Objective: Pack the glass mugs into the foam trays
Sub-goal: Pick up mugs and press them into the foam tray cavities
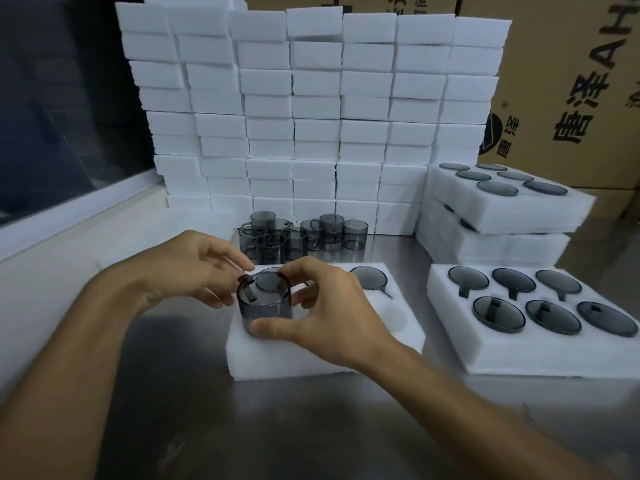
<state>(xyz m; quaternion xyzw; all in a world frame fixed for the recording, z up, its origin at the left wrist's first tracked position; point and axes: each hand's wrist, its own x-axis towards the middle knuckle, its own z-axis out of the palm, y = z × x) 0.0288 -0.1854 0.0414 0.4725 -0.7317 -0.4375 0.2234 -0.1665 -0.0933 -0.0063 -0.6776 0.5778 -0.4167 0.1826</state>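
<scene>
Both hands (194, 268) grip mug (265, 303); loose mugs (301, 237) behind.

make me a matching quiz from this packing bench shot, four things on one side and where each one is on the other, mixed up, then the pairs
Things
1. mug in both hands
2. loose mugs
3. full tray
4. stack of foam blocks

Places
A. along the back, piled high behind the mugs
B. lying flat on the table at the right, six mugs seated in it
C. standing in a cluster on the table behind the near tray
D. over the front left pocket of the near tray, between the left hand and right hand

Pairs: 1-D, 2-C, 3-B, 4-A
</scene>
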